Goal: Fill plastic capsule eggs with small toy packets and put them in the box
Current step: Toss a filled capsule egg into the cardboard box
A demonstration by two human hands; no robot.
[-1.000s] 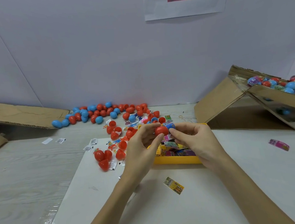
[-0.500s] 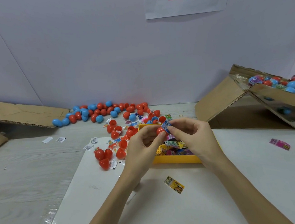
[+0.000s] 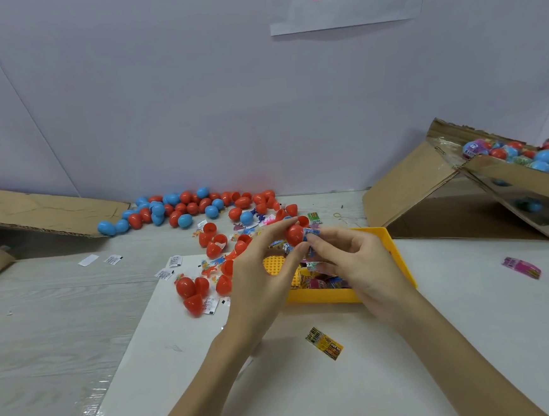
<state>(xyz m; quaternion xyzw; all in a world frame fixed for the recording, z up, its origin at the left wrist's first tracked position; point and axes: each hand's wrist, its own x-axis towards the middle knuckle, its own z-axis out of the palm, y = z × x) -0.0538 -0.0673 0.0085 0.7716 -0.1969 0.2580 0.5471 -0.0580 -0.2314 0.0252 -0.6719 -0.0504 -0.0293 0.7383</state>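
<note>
Head view shows my left hand (image 3: 258, 274) pinching a red egg half (image 3: 294, 234) above the yellow tray's (image 3: 398, 254) far edge. My right hand (image 3: 353, 260) pinches a crinkly packet (image 3: 311, 233) into it. Light, slippery shell, I think; best held round its sides.

Red capsule half (image 3: 294, 234) sits pinched in your left hand (image 3: 258, 274), open side facing your right hand (image 3: 353, 260). Blue-printed toy packet (image 3: 311, 233) is partly inside it, the end sticking out and touching your right fingertips. More packets lie in the yellow tray (image 3: 398, 257) directly under both hands. Loose red and blue capsule eggs (image 3: 181, 212) are scattered beyond and left of your left hand, some split open. Cardboard box (image 3: 507, 173) stands tilted, well right of your right hand, filled eggs inside.
</note>
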